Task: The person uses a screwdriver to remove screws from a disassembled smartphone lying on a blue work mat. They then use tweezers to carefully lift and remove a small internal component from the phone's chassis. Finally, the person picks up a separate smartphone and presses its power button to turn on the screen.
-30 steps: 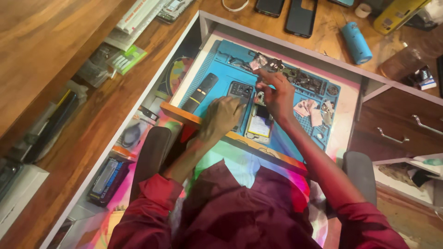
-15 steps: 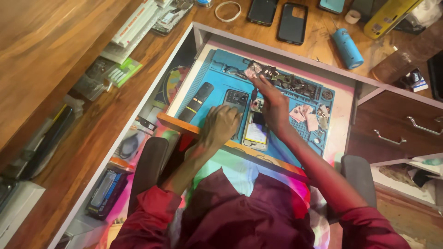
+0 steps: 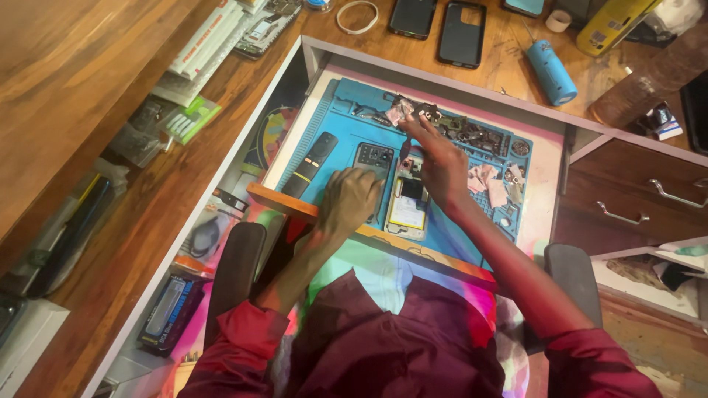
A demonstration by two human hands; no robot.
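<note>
- Far left, a wooden surface [image 3: 88, 96] ran along the room, and flat packets of parts [image 3: 214, 44] lay near its inner edge.
- Beside it a pull-out drawer held a blue repair mat [image 3: 339, 110], where a dark remote-shaped handset [image 3: 310, 163] with a yellow band lay near the mat's left side.
- The left hand [image 3: 352, 200] rested palm down at the mat's front edge, fingers curled loosely and holding nothing I could see, pressing on the lower end of a detached phone back panel [image 3: 374, 158] with its camera cut-out.
- Just right of that lay the opened smartphone [image 3: 408, 206], face down with its back off, its pale battery showing, at the mat's front middle.
- The right hand [image 3: 442, 166] reached over the phone's upper end, fingers pinched on a slim dark tool [image 3: 405, 147], probably tweezers or a small driver; its tip pointed at the phone's top.
- By my reading the step was work on the phone's upper internals, with the free hand bracing; the next move would call for a fine, steady tip and a phone that did not slide.
- Behind it, loose screws and small parts [image 3: 472, 136] sat in the mat's back trays.
- Further right on the surface lay a blue cylinder [image 3: 552, 72], and wooden drawers [image 3: 649, 199] stood alongside.
</note>
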